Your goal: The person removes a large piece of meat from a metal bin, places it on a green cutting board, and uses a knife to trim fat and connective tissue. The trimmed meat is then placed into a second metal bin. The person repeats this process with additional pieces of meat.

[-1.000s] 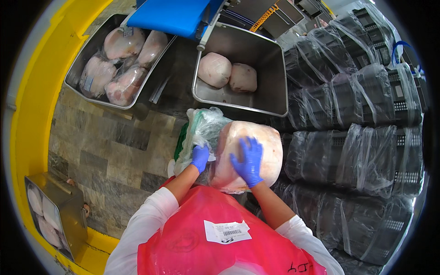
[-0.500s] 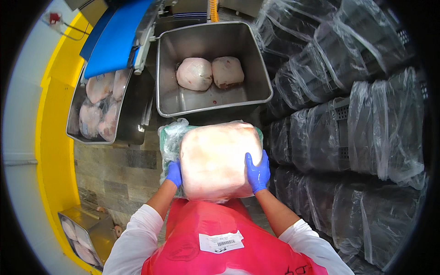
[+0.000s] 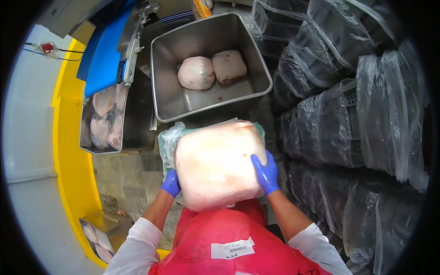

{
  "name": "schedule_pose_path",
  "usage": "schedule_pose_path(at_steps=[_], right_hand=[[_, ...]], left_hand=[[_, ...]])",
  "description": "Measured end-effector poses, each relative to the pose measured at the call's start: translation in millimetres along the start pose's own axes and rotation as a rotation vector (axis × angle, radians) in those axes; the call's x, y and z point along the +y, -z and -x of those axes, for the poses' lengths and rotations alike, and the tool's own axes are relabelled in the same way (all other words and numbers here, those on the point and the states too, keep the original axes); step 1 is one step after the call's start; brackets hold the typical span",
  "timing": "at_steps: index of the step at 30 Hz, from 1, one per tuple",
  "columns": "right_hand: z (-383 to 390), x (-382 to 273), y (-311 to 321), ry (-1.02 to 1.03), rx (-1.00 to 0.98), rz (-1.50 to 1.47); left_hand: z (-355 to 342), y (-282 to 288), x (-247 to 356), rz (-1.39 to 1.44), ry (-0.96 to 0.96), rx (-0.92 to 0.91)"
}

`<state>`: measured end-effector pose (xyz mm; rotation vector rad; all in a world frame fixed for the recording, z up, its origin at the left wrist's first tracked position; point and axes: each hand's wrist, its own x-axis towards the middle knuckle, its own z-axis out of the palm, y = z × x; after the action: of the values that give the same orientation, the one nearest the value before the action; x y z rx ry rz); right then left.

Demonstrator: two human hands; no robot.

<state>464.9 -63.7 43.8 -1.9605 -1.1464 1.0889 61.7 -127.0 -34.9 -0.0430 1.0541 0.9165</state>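
A large, pale, rounded block of meat [image 3: 220,167] is held up in front of my red apron, gripped from both sides. My left hand [image 3: 172,183], in a blue glove, clasps its left edge; the fingertips are hidden behind it. On the right edge my gloved right hand [image 3: 266,173] has its thumb laid over the top. Under and behind the block lies a green crate or tray edge [image 3: 260,129] with crumpled clear plastic film [image 3: 172,137]. Just beyond stands a steel tub [image 3: 158,73] with two pieces of meat [image 3: 196,73] on its bottom.
Wrapped dark crates [image 3: 321,126] are stacked along the right side. At the far left, a blue conveyor belt [image 3: 103,59] ends above another steel tub [image 3: 123,137] of bagged meat. A third tub [image 3: 114,224] stands lower left, beside a yellow wall guard [image 3: 73,169].
The meat block has come slightly nearer to me and looks larger, still between both hands. My view has turned a little, shifting the tubs and crates.
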Motion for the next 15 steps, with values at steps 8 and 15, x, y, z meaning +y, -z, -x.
schedule_pose_path(at_steps=[8,15], right_hand=[[-40,18,45,-0.321,-0.286,-0.496],[-39,-11,41,-0.398,-0.331,-0.576]], left_hand=[[-31,-70,-19,0.101,0.137,-0.271],[-10,-80,-14,0.118,0.224,-0.190]])
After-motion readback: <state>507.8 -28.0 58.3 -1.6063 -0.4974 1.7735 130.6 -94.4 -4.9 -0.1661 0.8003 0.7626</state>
